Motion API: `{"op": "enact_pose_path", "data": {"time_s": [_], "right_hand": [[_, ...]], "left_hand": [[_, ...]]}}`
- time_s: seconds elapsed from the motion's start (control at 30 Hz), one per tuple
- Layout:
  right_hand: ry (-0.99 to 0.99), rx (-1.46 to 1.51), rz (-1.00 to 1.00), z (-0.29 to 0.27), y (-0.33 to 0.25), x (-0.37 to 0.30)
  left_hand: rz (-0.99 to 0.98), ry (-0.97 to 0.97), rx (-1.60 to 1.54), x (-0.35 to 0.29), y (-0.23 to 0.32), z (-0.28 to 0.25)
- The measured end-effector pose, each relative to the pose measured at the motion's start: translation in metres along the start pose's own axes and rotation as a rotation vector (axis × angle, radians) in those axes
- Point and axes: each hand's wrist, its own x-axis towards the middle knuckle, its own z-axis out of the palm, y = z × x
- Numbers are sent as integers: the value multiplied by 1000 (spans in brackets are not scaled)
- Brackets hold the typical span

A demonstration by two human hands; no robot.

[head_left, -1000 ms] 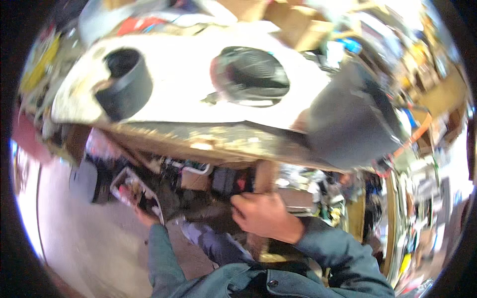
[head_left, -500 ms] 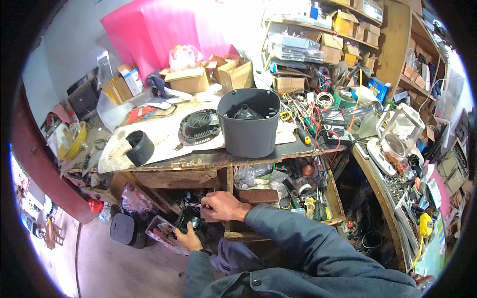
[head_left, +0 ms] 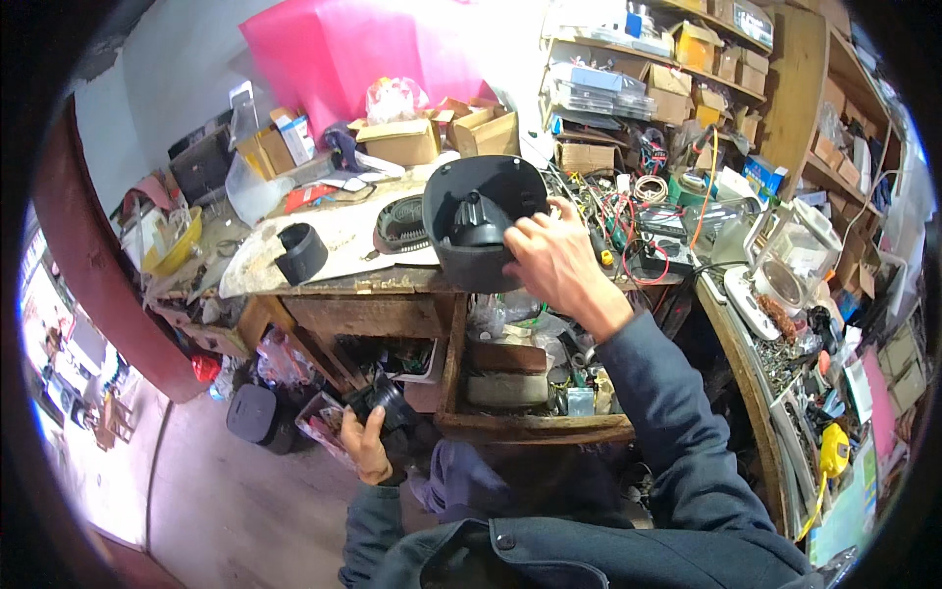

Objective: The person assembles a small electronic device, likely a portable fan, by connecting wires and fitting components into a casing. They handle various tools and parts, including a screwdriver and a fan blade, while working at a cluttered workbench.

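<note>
My right hand (head_left: 567,263) grips the right rim of a dark grey, bucket-shaped plastic housing (head_left: 463,267) at the bench's front edge. The housing tips toward me, so a black raised post (head_left: 478,218) shows inside it. Low in front of the bench, my left hand (head_left: 367,447) is closed around a black rounded part (head_left: 394,401), its thumb on the near side. The lower end of that part is lost in shadow. To the left of the housing lie a round black vented grille (head_left: 402,226) and a short black ring (head_left: 301,253).
Below the bench top, an open wooden drawer (head_left: 535,428) full of loose parts juts toward me. A black bin (head_left: 252,417) stands on the floor at left. Wires and tools (head_left: 628,231) crowd the bench at right, beside a side bench (head_left: 741,393) with clutter.
My right hand has left the black part and risen to the housing's rim. The housing has gone from upright to tilted toward me. My left hand still holds the black part.
</note>
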Motion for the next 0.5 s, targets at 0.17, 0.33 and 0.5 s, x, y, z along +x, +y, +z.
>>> {"op": "enact_pose_path", "data": {"time_s": [0.17,0.33,0.5], "right_hand": [[-47,191,-129,-29,-51,-50],[-33,431,-159,-29,-90,-110],[-51,484,-180,-28,-110,-128]], "left_hand": [[-178,-60,-304,-1,40,29],[-547,-357,-906,6,19,26],[-522,-368,-1037,-12,5,28]]}}
